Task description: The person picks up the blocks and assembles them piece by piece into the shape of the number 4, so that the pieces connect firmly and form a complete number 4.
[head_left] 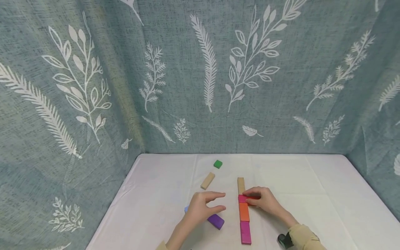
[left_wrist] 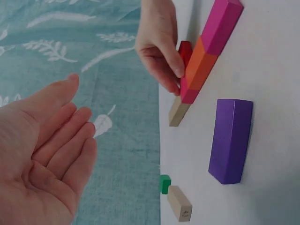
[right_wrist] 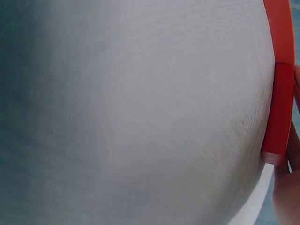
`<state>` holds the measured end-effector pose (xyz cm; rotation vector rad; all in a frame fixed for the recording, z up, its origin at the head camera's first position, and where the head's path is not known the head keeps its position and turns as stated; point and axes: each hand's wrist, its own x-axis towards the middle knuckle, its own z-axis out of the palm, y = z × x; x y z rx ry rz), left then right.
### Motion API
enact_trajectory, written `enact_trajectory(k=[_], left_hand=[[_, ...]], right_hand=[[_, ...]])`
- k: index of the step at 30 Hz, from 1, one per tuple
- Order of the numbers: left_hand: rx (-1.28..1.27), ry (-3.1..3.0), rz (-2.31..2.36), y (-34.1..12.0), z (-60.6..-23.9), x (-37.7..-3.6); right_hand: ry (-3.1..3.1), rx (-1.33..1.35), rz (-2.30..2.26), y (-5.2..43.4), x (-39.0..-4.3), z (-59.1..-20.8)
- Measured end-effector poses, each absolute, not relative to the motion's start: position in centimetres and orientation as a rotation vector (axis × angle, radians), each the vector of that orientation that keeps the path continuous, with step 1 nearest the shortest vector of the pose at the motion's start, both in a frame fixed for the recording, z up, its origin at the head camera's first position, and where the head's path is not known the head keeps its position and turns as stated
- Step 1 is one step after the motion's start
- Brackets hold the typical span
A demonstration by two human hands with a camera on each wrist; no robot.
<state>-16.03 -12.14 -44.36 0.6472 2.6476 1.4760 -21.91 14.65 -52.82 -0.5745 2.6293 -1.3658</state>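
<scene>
From the head view we see a row of blocks on the counter [head_left: 312,180]: tan [head_left: 240,185], pink [head_left: 242,198], orange [head_left: 244,211], magenta [head_left: 245,232]. Our right hand [head_left: 264,200] pinches a red block [head_left: 253,198] beside the pink one. Our left hand [head_left: 201,206] hovers open over a purple block [head_left: 216,221]; bare counter lies on both sides.

At the left wrist, the open palm [left_wrist: 44,154] holds nothing.

At the right wrist, only the red block [right_wrist: 277,108] and a fingertip show.
</scene>
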Motion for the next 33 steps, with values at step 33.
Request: enact_trajectory(k=[33], left_hand=[[0.547, 2.597, 1.487, -15.5, -49.3, -14.3]], right_hand=[[2.646, -0.570, -1.367, 14.6, -21.9, -52.9]])
